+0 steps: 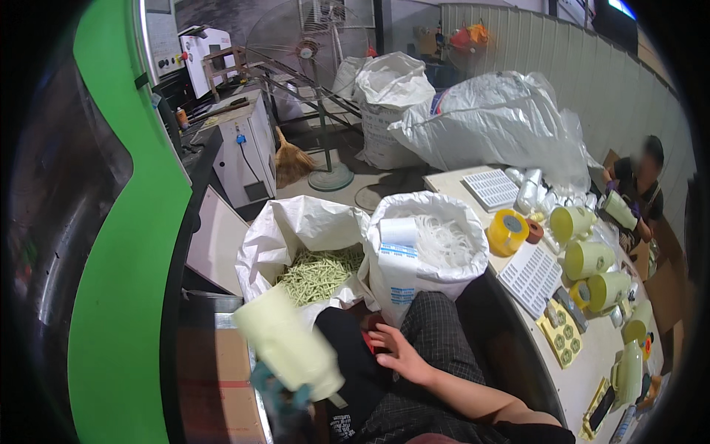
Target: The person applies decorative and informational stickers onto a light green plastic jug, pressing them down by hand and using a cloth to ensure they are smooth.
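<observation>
My left hand [285, 403], in a teal glove smeared by motion, grips a pale yellow plastic cylinder [287, 342] with a narrower end. The cylinder is tilted in front of my left thigh, its outline slightly blurred. My right hand [403, 357] is bare and holds nothing, its fingers apart above my lap. Beyond the cylinder stands a white woven sack [260, 255] containing many thin pale green pieces [322, 275]. To its right, a second white sack [429, 285] holds translucent white rings [444, 243] and a white roll-like piece [398, 244].
A worktable [577, 388] on the right carries several yellow cylinders [588, 260], a tape roll [508, 232], white slotted trays [531, 280] and a phone [602, 408]. A co-worker [640, 185] sits beyond it, holding a cylinder. A green panel [122, 296] borders my left; a standing fan [307, 49] is ahead.
</observation>
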Demonstrator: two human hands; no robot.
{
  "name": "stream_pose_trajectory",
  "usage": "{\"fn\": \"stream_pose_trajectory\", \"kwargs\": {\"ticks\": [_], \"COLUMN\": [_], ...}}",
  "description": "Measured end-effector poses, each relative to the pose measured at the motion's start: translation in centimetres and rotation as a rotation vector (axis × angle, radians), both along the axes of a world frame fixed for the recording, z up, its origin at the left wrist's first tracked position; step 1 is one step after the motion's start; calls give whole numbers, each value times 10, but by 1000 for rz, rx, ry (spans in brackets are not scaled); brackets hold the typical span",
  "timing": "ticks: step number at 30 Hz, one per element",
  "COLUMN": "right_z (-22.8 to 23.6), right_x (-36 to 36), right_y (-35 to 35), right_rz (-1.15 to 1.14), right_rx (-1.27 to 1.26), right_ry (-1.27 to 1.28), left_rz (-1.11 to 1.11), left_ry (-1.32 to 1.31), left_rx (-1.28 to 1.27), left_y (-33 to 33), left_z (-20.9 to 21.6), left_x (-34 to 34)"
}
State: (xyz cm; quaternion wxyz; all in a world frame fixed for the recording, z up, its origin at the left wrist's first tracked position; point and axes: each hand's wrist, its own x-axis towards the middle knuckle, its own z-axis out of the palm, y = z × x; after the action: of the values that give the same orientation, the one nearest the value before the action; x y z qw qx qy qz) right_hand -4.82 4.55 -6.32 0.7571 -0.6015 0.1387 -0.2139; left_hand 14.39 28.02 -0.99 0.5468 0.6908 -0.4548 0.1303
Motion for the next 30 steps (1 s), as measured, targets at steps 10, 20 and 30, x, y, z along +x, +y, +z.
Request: {"fn": "stream_pose_trajectory", "kwargs": {"ticks": [10, 20, 30], "right_z": [-30, 49, 12], "right_x": [-96, -77, -44], "right_y": [52, 3, 9], "right_rz": [533, -353, -372], "right_rx": [1347, -867, -885], "right_ry": [-44, 325, 247], "left_rz": [-817, -583, -222], "left_ry": [918, 17, -375], "left_rx": [248, 305, 559], "left_y": [-124, -131, -125], "left_z": [-78, -4, -17], "left_x": [-47, -96, -121]}}
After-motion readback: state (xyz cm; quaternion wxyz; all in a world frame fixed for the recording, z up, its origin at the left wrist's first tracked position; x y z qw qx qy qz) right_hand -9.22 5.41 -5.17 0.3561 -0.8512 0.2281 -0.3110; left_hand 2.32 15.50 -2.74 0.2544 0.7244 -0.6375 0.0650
